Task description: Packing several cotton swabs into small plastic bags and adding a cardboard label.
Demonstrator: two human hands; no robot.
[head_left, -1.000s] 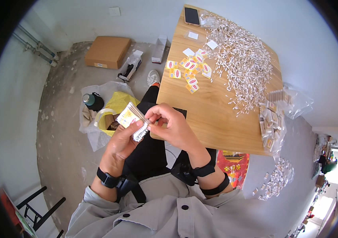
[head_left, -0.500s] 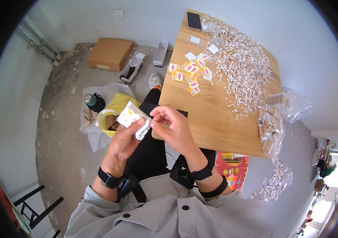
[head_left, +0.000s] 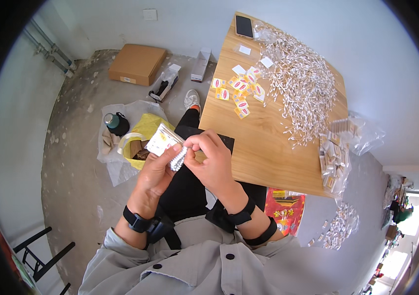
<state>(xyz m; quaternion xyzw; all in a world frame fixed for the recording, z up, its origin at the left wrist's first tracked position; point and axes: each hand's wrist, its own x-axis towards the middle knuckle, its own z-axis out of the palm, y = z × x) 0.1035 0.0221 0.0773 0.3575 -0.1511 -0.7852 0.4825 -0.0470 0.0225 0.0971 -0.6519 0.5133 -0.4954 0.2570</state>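
Observation:
A small clear packet of cotton swabs (head_left: 163, 139), with a white and yellow label card inside, is held over my lap. My left hand (head_left: 154, 173) is closed around its lower part, thumb on top. White swab tips show in a row at the right end. There my right hand (head_left: 213, 160) pinches thumb and forefinger together at the packet's edge; the bit of film between them is too small to make out. On the wooden table (head_left: 263, 160) lie a large heap of loose cotton swabs (head_left: 303, 83) and several yellow and white label cards (head_left: 240, 88).
Bags of filled swab packets (head_left: 335, 157) sit at the table's right edge. More packets (head_left: 341, 226) lie on the floor below, near a red bag (head_left: 284, 211). At left are a yellow bag (head_left: 151, 125), a bottle (head_left: 113, 120) and a cardboard box (head_left: 137, 64). A phone (head_left: 244, 26) lies on the table.
My right hand has shifted slightly left along the packet's end, its fingers curled closer together. The left hand keeps its grip on the packet.

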